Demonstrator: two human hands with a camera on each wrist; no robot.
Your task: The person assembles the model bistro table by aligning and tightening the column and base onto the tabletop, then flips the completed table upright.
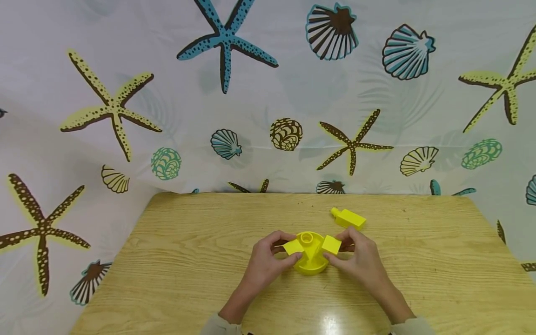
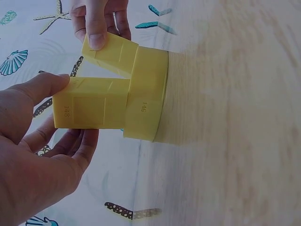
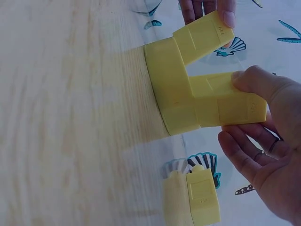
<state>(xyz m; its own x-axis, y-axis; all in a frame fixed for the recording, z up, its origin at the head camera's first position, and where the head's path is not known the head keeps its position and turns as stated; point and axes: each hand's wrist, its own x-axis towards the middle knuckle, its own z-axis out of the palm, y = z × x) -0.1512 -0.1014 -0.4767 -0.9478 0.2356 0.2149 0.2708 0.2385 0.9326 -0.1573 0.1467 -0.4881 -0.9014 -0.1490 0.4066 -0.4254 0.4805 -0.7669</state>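
Note:
A round yellow base point(image 1: 311, 270) with a small ring-shaped socket inside stands on the table. My left hand point(image 1: 268, 256) pinches a yellow block point(image 2: 91, 103) between thumb and fingers, at the base's left side. On the right side, my right hand point(image 1: 362, 258) pinches a second yellow block point(image 3: 230, 101) in the same way. The two blocks lean apart at their tops, and their lower ends meet the base; whether they are fully seated is hidden. Small numbers are moulded into the pieces.
A third yellow block point(image 1: 351, 218) with a round knob at one end lies on the wooden table point(image 1: 188, 260), behind the right hand. A curtain point(image 1: 268, 102) printed with starfish and shells hangs along the table's back and sides.

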